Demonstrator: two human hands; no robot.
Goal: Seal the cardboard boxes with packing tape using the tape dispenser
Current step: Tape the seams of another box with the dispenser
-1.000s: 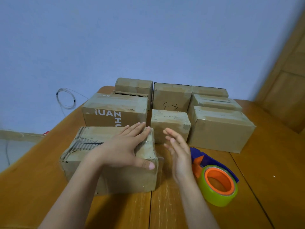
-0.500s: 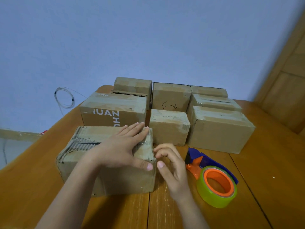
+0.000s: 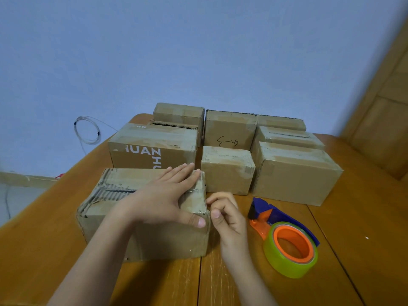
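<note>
Eight brown cardboard boxes sit on the wooden plank surface [image 3: 364, 250]: seven clustered toward 12 o'clock, one nearest box [image 3: 110, 219] at 9 o'clock with torn, ribbed corrugation along its top. The left hand [image 3: 163, 202] lies flat on that box, fingers straight and together, thumb along the near right edge. The right hand [image 3: 227, 215] hovers at the box's right corner, its grip curled, thumb and forefinger pressed close; whether they pinch anything I cannot tell. One tape dispenser [image 3: 284, 233], blue and orange plastic, lies at 3 o'clock, carrying one glossy yellow-green tape roll [image 3: 287, 263].
</note>
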